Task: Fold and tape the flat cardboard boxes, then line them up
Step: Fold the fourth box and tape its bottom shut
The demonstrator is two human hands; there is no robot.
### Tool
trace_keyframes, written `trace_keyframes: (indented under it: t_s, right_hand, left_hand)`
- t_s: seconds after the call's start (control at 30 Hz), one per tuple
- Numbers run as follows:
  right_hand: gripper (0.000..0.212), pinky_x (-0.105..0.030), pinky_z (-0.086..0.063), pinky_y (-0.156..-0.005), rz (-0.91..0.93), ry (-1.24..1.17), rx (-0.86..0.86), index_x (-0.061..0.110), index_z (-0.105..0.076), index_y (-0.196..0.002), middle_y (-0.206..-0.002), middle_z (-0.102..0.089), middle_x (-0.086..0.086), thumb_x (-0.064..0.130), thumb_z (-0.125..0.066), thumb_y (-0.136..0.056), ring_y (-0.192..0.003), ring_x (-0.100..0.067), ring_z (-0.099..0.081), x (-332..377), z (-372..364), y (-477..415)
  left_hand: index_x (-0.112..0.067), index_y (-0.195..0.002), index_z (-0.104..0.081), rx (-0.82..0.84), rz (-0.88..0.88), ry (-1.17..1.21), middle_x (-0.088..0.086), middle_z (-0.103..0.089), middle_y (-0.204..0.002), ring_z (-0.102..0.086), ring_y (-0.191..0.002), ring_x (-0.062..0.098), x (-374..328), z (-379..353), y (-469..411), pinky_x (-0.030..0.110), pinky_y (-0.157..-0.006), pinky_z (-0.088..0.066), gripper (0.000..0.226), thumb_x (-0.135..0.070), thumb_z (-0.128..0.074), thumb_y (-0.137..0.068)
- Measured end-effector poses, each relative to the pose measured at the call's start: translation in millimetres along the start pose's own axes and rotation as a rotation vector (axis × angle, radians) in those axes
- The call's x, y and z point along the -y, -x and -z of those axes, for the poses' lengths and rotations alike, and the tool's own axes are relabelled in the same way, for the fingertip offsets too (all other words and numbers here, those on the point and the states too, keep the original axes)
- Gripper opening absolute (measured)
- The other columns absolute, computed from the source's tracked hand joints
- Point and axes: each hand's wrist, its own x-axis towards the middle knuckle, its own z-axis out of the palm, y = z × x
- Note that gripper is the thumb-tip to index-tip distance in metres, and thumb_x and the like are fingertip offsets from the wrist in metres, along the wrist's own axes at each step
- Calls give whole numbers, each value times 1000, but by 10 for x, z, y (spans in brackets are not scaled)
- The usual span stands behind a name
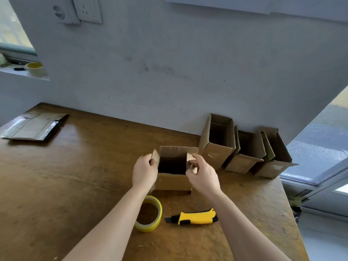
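A small open cardboard box (172, 180) stands upright in the middle of the wooden table (75, 166), its top flaps up. My left hand (144, 171) pinches the left side flap and my right hand (202, 173) pinches the right side flap. Three folded boxes (216, 140) (244, 153) (271, 157) stand in a row against the wall at the right, open tops up. A stack of flat cardboard boxes (35, 126) lies at the table's far left corner. A yellow tape roll (149, 213) and a yellow-black utility knife (194, 216) lie near me, in front of the box.
The grey wall (169, 72) runs along the table's back edge. The table's right edge drops off beside a window (320, 147). Another tape roll (35, 68) sits on the window sill at the upper left.
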Motion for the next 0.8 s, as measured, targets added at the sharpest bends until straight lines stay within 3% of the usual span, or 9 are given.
trace_keyframes:
  t_s: [0.07, 0.17, 0.23, 0.33, 0.47, 0.53, 0.63, 0.73, 0.8]
  right_hand:
    - [42, -24, -47, -87, 32, 35, 32, 24, -50, -136, -128, -61, 2, 31, -56, -94, -115, -15, -56, -33, -15, -24]
    - [51, -24, -44, -90, 62, 86, 83, 24, -53, -134, -129, -59, 2, 52, -56, -91, -119, -14, -52, -72, -21, -45]
    - [63, -28, -44, -98, 92, 174, 115, 24, -51, -138, -134, -55, 4, 60, -58, -86, -127, -14, -47, -80, -39, -44]
    - [50, -22, -44, -88, 104, 197, 69, 27, -55, -131, -124, -60, 4, 49, -64, -87, -113, -13, -54, -84, -58, -58]
    - [33, -20, -45, -80, 78, 112, 9, 27, -59, -122, -111, -63, 4, 30, -66, -90, -101, -12, -58, -106, -48, -80]
    - [37, -20, -45, -83, 75, 82, -22, 25, -58, -125, -115, -62, 3, 22, -67, -90, -106, -14, -57, -107, -60, -83]
    - [54, -25, -47, -89, 83, 102, -65, 24, -47, -136, -132, -50, 0, 17, -70, -88, -118, -18, -51, -89, -106, -96]
    - [79, -31, -48, -96, 65, 210, -77, 28, -27, -150, -148, -31, -3, 20, -73, -86, -134, -22, -39, -49, -120, -131]
    - [92, -36, -39, -108, 82, 301, -43, 30, -13, -154, -158, -16, -4, 22, -73, -85, -144, -26, -23, -25, -133, -155]
  left_hand:
    - [-12, -133, -55, -3, -58, 11, 3, -60, -128, -56, -116, 18, 41, 4, 29, 24, -89, -46, 44, -37, -52, -97]
    - [-20, -126, -60, 74, -285, -48, -4, -62, -124, -56, -117, 13, 84, 32, 136, 22, -89, -46, 64, -66, -47, -83]
    - [-22, -123, -61, 160, -390, -224, -8, -58, -131, -49, -124, 11, 139, 32, 135, 29, -99, -41, 73, -75, -41, -77]
    - [-23, -116, -65, 212, -461, -419, -12, -55, -130, -44, -124, 9, 166, 54, -3, 35, -104, -34, 55, -64, -56, -82]
    - [-24, -127, -60, 210, -463, -407, -10, -59, -125, -48, -122, 12, 114, 69, -113, 37, -105, -35, 35, -37, -55, -94]
    - [-26, -137, -50, 191, -420, -351, -7, -60, -126, -50, -123, 14, 104, 41, -121, 37, -106, -37, 42, -27, -55, -96]
    - [-26, -147, -34, 173, -375, -282, -4, -59, -121, -54, -116, 14, 111, -41, -119, 24, -95, -45, 62, -16, -61, -92]
    - [-30, -152, -15, 160, -328, -237, 3, -40, -137, -59, -107, 14, 132, -94, -152, 19, -83, -49, 84, -14, -67, -88]
    - [-34, -152, -6, 159, -297, -278, 4, -25, -146, -60, -103, 13, 159, -65, -206, 17, -76, -51, 94, -17, -70, -86]
